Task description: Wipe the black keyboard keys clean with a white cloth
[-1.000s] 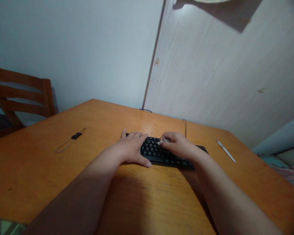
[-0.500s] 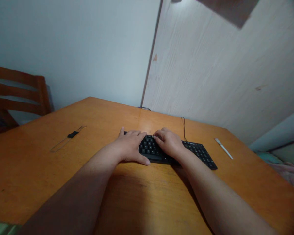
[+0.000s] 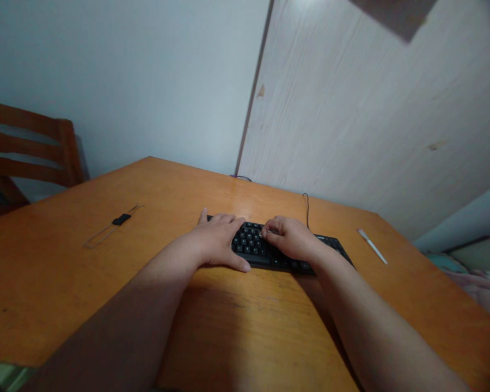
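Keyboard (image 3: 261, 251) sits mid-desk (image 3: 106, 283). Left hand (image 3: 216, 244) lies flat on its left end, fingers spread. Right hand (image 3: 289, 239) is curled over the keys; can't tell if it's pinching anything.

1. We're in a dim room; the wall is a flat grey-blue and colours read muted.
2. A soft sheen sits on the table (image 3: 245, 204) just behind the keyboard (image 3: 269, 251), so light falls from above and ahead (its source is out of frame).
3. Our forearms go dark towards the bottom edge, and shadow pools on the wood between them.
4. Straight lines bow and lean near the borders: wide-lens distortion.
5. The keys are small and soft; their legends are unreadable.
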The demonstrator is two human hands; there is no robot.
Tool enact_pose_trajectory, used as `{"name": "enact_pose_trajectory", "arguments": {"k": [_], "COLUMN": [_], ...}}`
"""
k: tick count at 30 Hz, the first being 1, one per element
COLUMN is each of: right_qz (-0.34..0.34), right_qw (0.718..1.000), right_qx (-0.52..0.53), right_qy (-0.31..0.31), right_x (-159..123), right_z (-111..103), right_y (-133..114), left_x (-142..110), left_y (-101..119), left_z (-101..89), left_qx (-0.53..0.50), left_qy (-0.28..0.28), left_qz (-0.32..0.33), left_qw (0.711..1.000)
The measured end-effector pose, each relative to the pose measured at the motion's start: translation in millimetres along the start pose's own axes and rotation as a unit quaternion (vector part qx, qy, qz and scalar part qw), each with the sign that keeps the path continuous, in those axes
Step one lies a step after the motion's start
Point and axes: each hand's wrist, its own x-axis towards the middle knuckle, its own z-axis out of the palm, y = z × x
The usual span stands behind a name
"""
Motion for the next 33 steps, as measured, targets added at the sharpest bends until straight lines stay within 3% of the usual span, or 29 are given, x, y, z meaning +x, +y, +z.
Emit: {"name": "enact_pose_trajectory", "arguments": {"k": [33], "right_qz": [-0.009], "right_qw": [0.977], "right_qx": [0.1], "right_qy": [-0.19], "right_x": [-19], "right_z": [-24], "right_y": [-2], "left_x": [2], "left_y": [-2], "left_z": [1.6], "left_qx": [0.003], "left_qy": [-0.007], "left_qz": [-0.003], "left_qw": [1.0]}}
